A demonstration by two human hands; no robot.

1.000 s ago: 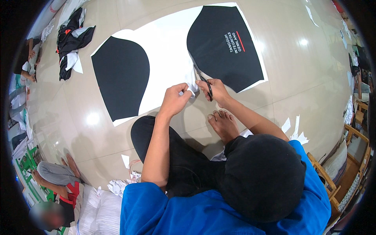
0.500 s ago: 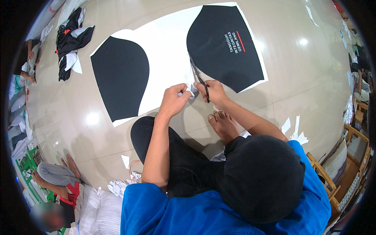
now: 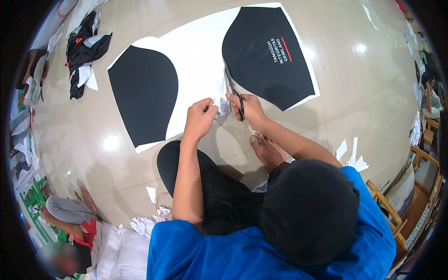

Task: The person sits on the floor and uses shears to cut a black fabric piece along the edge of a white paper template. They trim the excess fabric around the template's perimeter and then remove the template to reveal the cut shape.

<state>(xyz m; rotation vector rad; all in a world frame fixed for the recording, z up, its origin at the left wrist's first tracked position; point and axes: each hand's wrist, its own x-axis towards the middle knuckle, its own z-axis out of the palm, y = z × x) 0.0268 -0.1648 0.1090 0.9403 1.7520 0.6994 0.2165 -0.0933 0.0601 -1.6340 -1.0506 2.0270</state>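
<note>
A large white sheet of fabric [image 3: 196, 60] lies flat on the floor, printed with two black curved panels. The left black panel [image 3: 144, 93] is plain; the right black panel [image 3: 261, 60] bears white lettering and a red line. My right hand [image 3: 249, 109] is closed around the handles of black scissors [image 3: 237, 94], whose blades lie along the curved left edge of the right panel. Just left of the scissors, my left hand [image 3: 200, 116] pinches the white fabric's near edge, which is bunched and lifted there.
Dark clothing [image 3: 88, 44] lies on the floor at the far left. White scraps [image 3: 352, 154] are to my right, more scraps [image 3: 143, 225] to my left. Another person [image 3: 74, 219] sits at the lower left by white sacks [image 3: 126, 252]. Wooden frames [image 3: 396, 214] stand at right.
My left hand has shifted slightly left, pulling the bunched white edge with it. My right hand and the scissors have moved a little to the left.
</note>
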